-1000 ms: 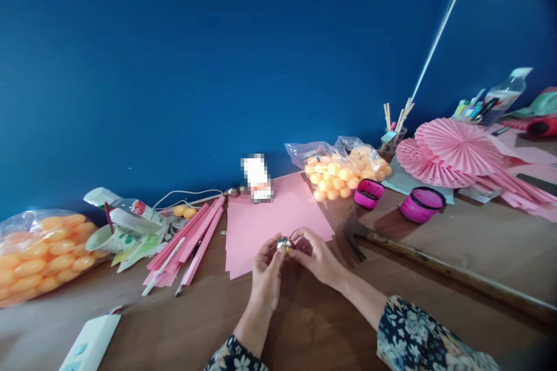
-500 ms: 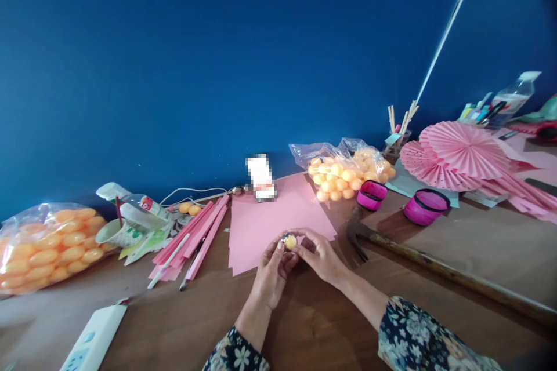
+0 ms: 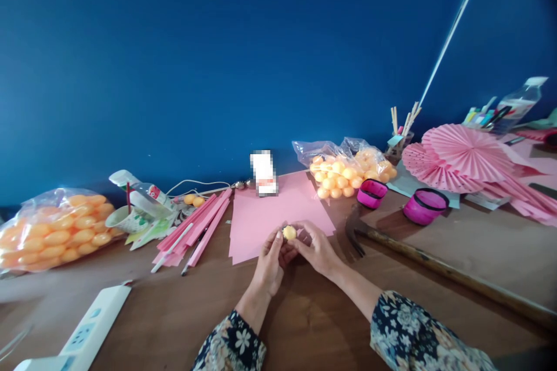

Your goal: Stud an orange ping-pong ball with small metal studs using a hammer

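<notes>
My left hand (image 3: 270, 264) and my right hand (image 3: 317, 249) meet over the wooden table (image 3: 183, 324), both pinching one small orange ball (image 3: 289, 233) between fingertips. The ball is held just above the near edge of a pink paper sheet (image 3: 270, 211). A hammer (image 3: 391, 246) with a long wooden handle lies right of my right hand. Both forearms wear dark floral sleeves.
Bags of orange balls lie at far left (image 3: 52, 235) and behind the sheet (image 3: 348, 171). Folded pink strips (image 3: 195, 226), a lying bottle (image 3: 139, 194), two pink cups (image 3: 424, 206), pink paper fans (image 3: 461, 153) and a white power strip (image 3: 87, 333) surround the work spot.
The ball has been turned in my fingers: its shiny silver part showed earlier, now only orange shows. The view has tilted slightly downward.
</notes>
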`<state>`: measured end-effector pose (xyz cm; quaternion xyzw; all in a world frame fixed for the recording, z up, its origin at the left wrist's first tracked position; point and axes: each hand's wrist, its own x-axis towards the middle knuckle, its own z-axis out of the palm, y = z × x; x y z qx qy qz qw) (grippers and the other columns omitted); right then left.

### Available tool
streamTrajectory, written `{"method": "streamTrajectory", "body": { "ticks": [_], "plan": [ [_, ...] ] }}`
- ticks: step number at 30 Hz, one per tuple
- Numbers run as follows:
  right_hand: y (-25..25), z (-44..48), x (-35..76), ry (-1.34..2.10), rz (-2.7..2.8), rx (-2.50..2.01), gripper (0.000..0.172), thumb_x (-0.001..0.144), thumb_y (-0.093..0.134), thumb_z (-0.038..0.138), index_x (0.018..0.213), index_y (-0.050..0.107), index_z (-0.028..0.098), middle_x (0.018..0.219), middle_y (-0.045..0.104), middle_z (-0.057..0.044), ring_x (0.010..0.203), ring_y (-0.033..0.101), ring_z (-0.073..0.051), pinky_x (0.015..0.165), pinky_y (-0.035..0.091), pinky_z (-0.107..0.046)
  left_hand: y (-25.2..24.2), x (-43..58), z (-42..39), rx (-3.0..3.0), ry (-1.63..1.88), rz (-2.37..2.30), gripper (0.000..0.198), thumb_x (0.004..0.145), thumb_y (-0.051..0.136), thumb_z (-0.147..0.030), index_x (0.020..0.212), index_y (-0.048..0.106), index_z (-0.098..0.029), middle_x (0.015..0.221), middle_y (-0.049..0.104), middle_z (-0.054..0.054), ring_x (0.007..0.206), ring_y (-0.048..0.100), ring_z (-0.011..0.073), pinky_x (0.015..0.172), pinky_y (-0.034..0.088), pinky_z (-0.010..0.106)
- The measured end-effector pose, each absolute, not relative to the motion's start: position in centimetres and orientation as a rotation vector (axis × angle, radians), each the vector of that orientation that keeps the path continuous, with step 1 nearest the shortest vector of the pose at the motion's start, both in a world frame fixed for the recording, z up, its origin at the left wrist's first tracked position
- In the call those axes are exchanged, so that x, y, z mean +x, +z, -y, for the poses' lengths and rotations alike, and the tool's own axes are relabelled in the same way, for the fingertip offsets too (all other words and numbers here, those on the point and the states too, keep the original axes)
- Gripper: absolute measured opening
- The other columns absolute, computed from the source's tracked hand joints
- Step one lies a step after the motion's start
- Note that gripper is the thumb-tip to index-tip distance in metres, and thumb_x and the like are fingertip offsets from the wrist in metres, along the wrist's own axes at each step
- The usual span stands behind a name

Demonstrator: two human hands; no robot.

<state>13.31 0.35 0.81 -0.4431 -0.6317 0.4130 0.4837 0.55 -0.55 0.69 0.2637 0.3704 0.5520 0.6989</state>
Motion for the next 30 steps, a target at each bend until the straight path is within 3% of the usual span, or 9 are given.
{"method": "streamTrajectory", "body": {
  "ticks": [6, 13, 17, 30],
  "plan": [
    [0.71, -0.25, 13.20, 0.913, 1.603, -0.987, 0.041, 0.072, 0.061, 0.026, 0.112, 0.049, 0.025, 0.104, 0.054, -0.004, 0.087, 0.052, -0.017, 0.076, 0.045, -0.031, 0.21, 0.66, 0.83, 0.602, 1.227, -0.813, 0.026, 0.074, 0.057, -0.036, 0.093, 0.059, -0.018, 0.078, 0.064, 0.002, 0.062, 0.059, 0.0104, 0.059, 0.047, 0.023],
    [0.63, 0.00, 13.31, 0.927, 1.607, -1.015, 0.030, 0.072, 0.060, 0.030, 0.101, 0.056, 0.024, 0.095, 0.057, -0.004, 0.076, 0.054, -0.016, 0.066, 0.046, -0.029, -0.01, 0.78, 0.85, 0.701, 1.247, -0.830, 0.032, 0.072, 0.058, -0.041, 0.088, 0.060, -0.014, 0.071, 0.061, 0.002, 0.057, 0.055, 0.0094, 0.055, 0.046, 0.021],
    [0.63, 0.05, 13.38, 0.959, 1.570, -0.993, 0.031, 0.073, 0.060, 0.031, 0.102, 0.055, 0.024, 0.097, 0.056, -0.004, 0.082, 0.054, -0.017, 0.069, 0.045, -0.028, 0.32, 0.88, 1.03, 0.717, 1.284, -0.773, 0.033, 0.074, 0.054, -0.042, 0.089, 0.060, -0.013, 0.077, 0.062, 0.004, 0.063, 0.057, 0.0113, 0.057, 0.047, 0.022],
    [0.43, 0.06, 13.42, 0.892, 1.578, -1.001, 0.029, 0.073, 0.059, 0.034, 0.100, 0.056, 0.023, 0.092, 0.055, -0.003, 0.072, 0.053, -0.014, 0.065, 0.045, -0.027, -0.25, 0.84, 0.76, 0.694, 1.207, -0.778, 0.030, 0.070, 0.060, -0.039, 0.086, 0.060, -0.013, 0.070, 0.062, 0.003, 0.056, 0.056, 0.0088, 0.053, 0.045, 0.020]
  ]
}}
